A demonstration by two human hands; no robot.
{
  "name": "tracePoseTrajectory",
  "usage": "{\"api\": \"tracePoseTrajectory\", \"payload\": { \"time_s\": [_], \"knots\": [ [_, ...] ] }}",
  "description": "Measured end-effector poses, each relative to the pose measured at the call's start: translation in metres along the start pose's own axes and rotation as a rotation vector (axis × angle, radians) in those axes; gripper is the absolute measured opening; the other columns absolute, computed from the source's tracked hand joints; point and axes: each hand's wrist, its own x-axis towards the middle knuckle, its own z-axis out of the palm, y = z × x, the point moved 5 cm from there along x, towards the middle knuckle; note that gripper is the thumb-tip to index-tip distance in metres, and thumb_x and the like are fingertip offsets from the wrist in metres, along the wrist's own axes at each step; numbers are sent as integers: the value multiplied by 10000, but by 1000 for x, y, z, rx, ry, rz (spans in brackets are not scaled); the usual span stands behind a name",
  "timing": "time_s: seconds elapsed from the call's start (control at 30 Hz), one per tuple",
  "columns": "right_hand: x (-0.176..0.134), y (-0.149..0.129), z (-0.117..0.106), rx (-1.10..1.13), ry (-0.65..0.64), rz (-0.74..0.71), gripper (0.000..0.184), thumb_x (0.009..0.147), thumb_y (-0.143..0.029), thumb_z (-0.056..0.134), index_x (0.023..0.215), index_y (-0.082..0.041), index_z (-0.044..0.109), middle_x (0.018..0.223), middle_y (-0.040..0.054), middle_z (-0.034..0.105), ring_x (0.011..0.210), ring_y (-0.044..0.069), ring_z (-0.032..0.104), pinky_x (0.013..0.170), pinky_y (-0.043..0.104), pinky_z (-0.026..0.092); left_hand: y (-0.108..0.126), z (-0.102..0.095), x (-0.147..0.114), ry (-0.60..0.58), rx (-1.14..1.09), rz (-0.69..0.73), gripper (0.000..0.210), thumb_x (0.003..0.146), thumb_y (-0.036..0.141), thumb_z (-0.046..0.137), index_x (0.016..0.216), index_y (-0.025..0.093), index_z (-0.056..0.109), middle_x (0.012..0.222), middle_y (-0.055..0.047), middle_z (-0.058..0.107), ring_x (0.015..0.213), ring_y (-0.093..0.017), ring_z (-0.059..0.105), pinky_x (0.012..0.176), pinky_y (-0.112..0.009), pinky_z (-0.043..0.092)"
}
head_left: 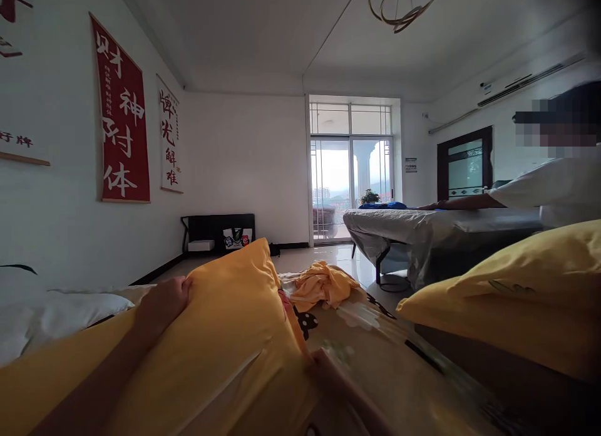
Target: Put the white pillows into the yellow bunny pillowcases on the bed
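Low at the centre, a yellow pillow is held tilted over patterned cloth, the left hand curled tight on its upper edge and the right hand at its side edge, where shadow makes it impossible to tell whether the fingers pinch. Uneven pulling could twist or crease the pillow, and a careless push might shift the crumpled cloth just beyond. Along the left wall, a red scroll reads 财神附体, a white scroll ends in 解难, and a cut-off hanging shows 好牌; print on the bag is too small to read
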Motion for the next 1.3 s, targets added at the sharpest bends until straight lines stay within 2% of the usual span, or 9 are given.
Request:
{"api": "tracePoseTrajectory", "payload": {
  "time_s": [0.23,0.33,0.43,0.5,0.57,0.73,0.9,1.13,1.3],
  "knots": [
    [-6,37,-43,-277,209,119,221,812,-101,443,796,-139,660,867,142,666,836,261,613,710,334,418,-26,9,5,9,-62,-52,566,881,525,201,829,206,665,866,-145,708,822,-330,635,634,-372,431],
    [-29,-8,-60,-318,326,-15,284,884,-137,393,1068,-168,606,1133,144,602,1050,258,543,856,369,414,-26,6,1,11,-68,-68,542,884,526,197,748,214,618,814,-137,694,785,-321,621,614,-361,414],
    [-64,-97,-64,-292,386,-523,269,914,-248,447,1160,-201,547,1168,111,583,1069,231,513,920,372,395,-18,2,-5,22,-63,-55,510,883,522,210,750,217,596,817,-126,688,785,-316,611,614,-355,396],
    [-91,-148,-58,-281,300,-879,273,906,-322,500,1154,-212,531,1160,83,598,1060,217,512,943,370,373,-15,-4,-11,33,-81,-55,495,883,518,221,760,216,595,811,-117,683,774,-303,605,611,-345,388],
    [-109,-177,-49,-315,196,-1059,316,909,-363,515,1189,-218,498,1237,66,581,1147,206,474,981,360,330,-14,-11,-18,44,-105,-61,498,886,516,219,743,213,587,791,-112,676,749,-285,597,603,-335,382],
    [-119,-194,-47,-360,200,-1095,460,947,-427,454,1342,-209,365,1348,78,511,1270,185,382,1022,351,264,-16,-39,-42,110,-112,-95,539,895,520,190,732,206,596,757,-113,664,711,-278,585,593,-338,384],
    [-138,-217,-39,-461,140,-1139,246,934,-311,454,1153,-203,487,1108,55,619,1042,190,511,882,332,350,-11,-51,-56,105,-46,-125,569,894,506,176,852,193,648,822,-141,682,777,-330,607,627,-376,403],
    [-140,-178,-4,-565,47,-1181,129,898,-309,526,970,-202,524,931,5,656,927,172,547,871,299,361,10,-60,-48,-33,101,72,509,884,473,239,781,185,647,853,-140,686,813,-317,623,662,-373,409],
    [-126,-140,-30,-511,103,-1041,128,930,-192,466,1008,-239,556,945,0,666,938,151,562,963,323,298,13,-107,-55,-26,53,62,470,880,509,309,728,201,629,816,-86,679,790,-249,611,667,-313,407]
  ]
}}
